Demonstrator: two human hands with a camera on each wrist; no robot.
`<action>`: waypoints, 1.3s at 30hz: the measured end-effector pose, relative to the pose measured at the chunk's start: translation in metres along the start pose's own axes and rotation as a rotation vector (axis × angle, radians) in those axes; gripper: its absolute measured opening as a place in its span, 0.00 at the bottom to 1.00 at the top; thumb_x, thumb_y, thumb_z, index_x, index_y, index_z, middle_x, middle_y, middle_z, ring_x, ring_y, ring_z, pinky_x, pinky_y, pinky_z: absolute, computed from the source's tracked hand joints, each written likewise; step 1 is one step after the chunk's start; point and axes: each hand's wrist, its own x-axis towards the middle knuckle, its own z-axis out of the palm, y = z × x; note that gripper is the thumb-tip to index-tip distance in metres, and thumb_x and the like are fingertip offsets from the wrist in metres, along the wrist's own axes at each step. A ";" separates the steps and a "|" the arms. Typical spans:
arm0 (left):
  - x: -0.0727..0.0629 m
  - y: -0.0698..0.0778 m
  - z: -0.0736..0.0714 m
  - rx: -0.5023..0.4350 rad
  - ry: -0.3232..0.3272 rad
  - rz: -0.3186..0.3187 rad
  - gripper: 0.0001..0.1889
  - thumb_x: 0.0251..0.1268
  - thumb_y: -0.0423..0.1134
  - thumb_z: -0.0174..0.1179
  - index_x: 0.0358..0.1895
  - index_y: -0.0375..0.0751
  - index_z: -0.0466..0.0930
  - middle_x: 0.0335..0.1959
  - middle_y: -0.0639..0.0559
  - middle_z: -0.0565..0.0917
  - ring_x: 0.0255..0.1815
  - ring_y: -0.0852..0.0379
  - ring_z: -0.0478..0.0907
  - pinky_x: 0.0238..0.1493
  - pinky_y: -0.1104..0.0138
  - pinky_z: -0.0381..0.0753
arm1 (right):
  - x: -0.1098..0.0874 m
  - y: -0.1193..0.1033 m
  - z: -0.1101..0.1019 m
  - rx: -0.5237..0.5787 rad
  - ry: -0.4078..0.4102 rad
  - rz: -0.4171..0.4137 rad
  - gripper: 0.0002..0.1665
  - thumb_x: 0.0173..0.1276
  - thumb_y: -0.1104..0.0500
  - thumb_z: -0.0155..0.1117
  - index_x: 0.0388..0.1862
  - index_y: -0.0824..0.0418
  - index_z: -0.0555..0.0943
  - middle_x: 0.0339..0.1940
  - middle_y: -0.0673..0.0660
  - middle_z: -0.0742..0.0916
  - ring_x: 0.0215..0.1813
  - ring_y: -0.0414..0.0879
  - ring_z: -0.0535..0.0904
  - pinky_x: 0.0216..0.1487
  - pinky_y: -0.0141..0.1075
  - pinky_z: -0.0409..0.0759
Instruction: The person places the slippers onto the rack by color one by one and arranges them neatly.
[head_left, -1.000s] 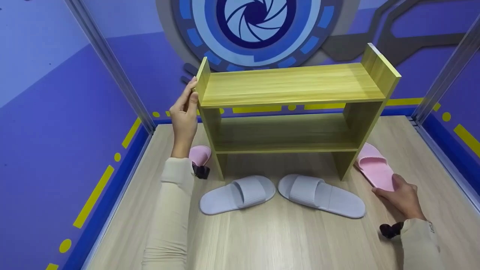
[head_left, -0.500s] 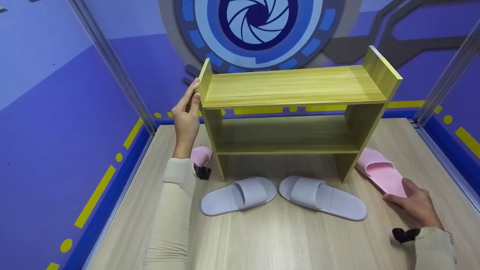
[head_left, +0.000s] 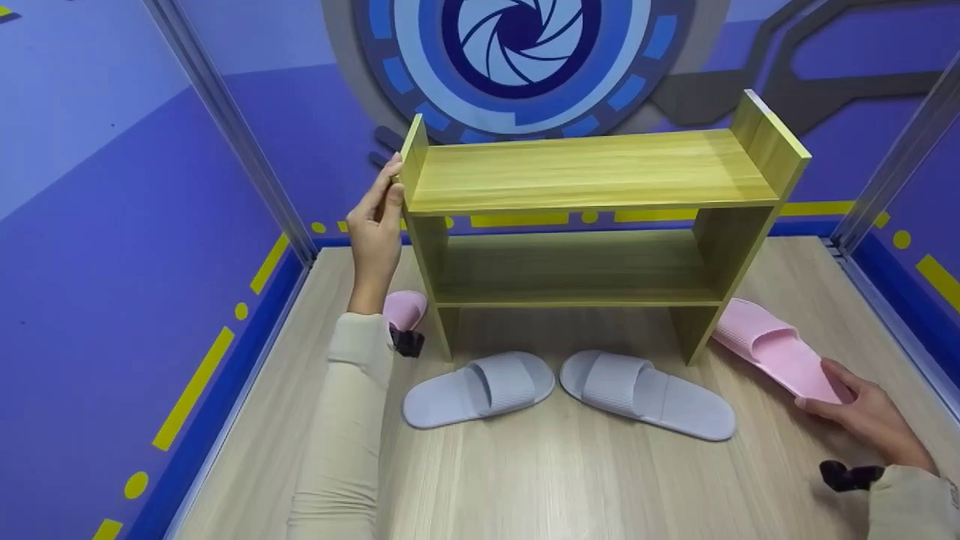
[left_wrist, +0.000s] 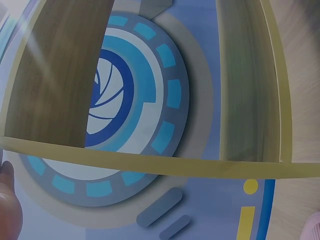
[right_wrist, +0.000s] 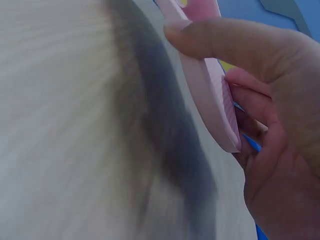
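Observation:
My left hand (head_left: 377,232) holds the upper left side panel of a yellow wooden shoe rack (head_left: 592,172), thumb near the front edge. In the left wrist view its thumb (left_wrist: 9,200) shows beside that panel edge. On the right, a pink slipper (head_left: 802,366) is pinched at its heel by my right hand (head_left: 874,412). The right wrist view shows the slipper's sole (right_wrist: 202,95) tilted above its shadow, between thumb and fingers. The slipper's toe lies partly behind the rack's right panel.
Two grey slippers, one left (head_left: 480,390) and one right (head_left: 649,394), lie toes inward before the rack. Another pink slipper (head_left: 405,309) is partly hidden by my left sleeve. Patterned blue walls (head_left: 135,262) enclose the wooden floor (head_left: 585,480).
My right hand has moved right and toward me, drawing the pink slipper along and out from behind the rack's right side. The left hand stays at the rack.

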 end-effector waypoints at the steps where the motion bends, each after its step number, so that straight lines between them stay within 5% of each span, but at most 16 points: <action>1: 0.000 0.000 0.000 0.000 0.001 -0.001 0.19 0.71 0.30 0.51 0.62 0.30 0.73 0.65 0.40 0.74 0.69 0.54 0.70 0.66 0.65 0.72 | -0.001 0.001 -0.002 0.000 -0.004 0.005 0.70 0.58 0.33 0.66 0.76 0.68 0.34 0.74 0.75 0.42 0.73 0.75 0.33 0.68 0.70 0.38; 19: 0.000 -0.003 -0.001 -0.003 -0.009 0.002 0.19 0.72 0.31 0.50 0.63 0.32 0.73 0.66 0.41 0.73 0.69 0.54 0.69 0.66 0.65 0.72 | -0.019 0.006 -0.034 -0.018 -0.028 -0.058 0.63 0.64 0.44 0.65 0.75 0.70 0.34 0.72 0.79 0.40 0.72 0.76 0.31 0.69 0.67 0.33; 22: 0.000 -0.003 -0.001 -0.005 -0.008 0.000 0.19 0.72 0.32 0.50 0.63 0.32 0.73 0.66 0.41 0.73 0.69 0.55 0.70 0.66 0.65 0.72 | -0.025 0.008 -0.037 -0.006 -0.024 -0.082 0.61 0.65 0.46 0.65 0.76 0.68 0.34 0.73 0.77 0.40 0.74 0.71 0.29 0.78 0.34 0.33; 24: -0.001 -0.002 -0.001 -0.001 -0.006 -0.003 0.19 0.72 0.32 0.50 0.63 0.32 0.73 0.66 0.42 0.74 0.69 0.55 0.70 0.66 0.65 0.72 | -0.028 0.009 -0.039 -0.001 -0.016 -0.096 0.60 0.66 0.47 0.64 0.76 0.68 0.35 0.74 0.75 0.40 0.76 0.64 0.28 0.67 0.12 0.35; 26: 0.000 -0.002 0.000 0.003 -0.006 -0.006 0.19 0.72 0.32 0.51 0.63 0.32 0.73 0.66 0.42 0.74 0.69 0.56 0.70 0.66 0.66 0.72 | -0.031 0.010 -0.040 0.004 -0.002 -0.115 0.58 0.66 0.48 0.64 0.76 0.68 0.37 0.75 0.74 0.40 0.77 0.58 0.28 0.50 0.03 0.35; 29: 0.000 -0.002 0.000 0.007 -0.005 -0.007 0.19 0.72 0.32 0.50 0.63 0.32 0.73 0.65 0.42 0.74 0.69 0.55 0.70 0.66 0.66 0.72 | -0.035 0.011 -0.043 0.008 0.010 -0.130 0.57 0.67 0.49 0.64 0.76 0.69 0.39 0.75 0.72 0.40 0.78 0.54 0.27 0.51 0.02 0.37; 33: 0.000 -0.002 0.000 0.002 -0.007 -0.008 0.19 0.72 0.32 0.50 0.63 0.32 0.73 0.66 0.42 0.74 0.69 0.55 0.69 0.66 0.65 0.71 | -0.037 0.007 -0.049 0.001 -0.015 -0.115 0.58 0.66 0.48 0.64 0.77 0.65 0.36 0.75 0.72 0.38 0.77 0.60 0.27 0.60 0.07 0.34; 36: 0.000 -0.003 -0.001 0.003 -0.008 -0.008 0.19 0.72 0.32 0.50 0.64 0.32 0.72 0.66 0.42 0.74 0.69 0.55 0.69 0.66 0.65 0.71 | -0.038 0.001 -0.055 -0.020 -0.044 -0.102 0.60 0.66 0.47 0.64 0.77 0.66 0.34 0.75 0.74 0.37 0.75 0.68 0.28 0.77 0.35 0.31; 39: 0.000 -0.002 -0.001 0.010 -0.006 -0.008 0.19 0.72 0.32 0.50 0.64 0.32 0.72 0.66 0.41 0.74 0.69 0.55 0.69 0.66 0.66 0.71 | -0.039 -0.003 -0.060 -0.068 -0.070 -0.103 0.61 0.66 0.45 0.64 0.76 0.68 0.33 0.74 0.76 0.38 0.72 0.73 0.29 0.73 0.60 0.32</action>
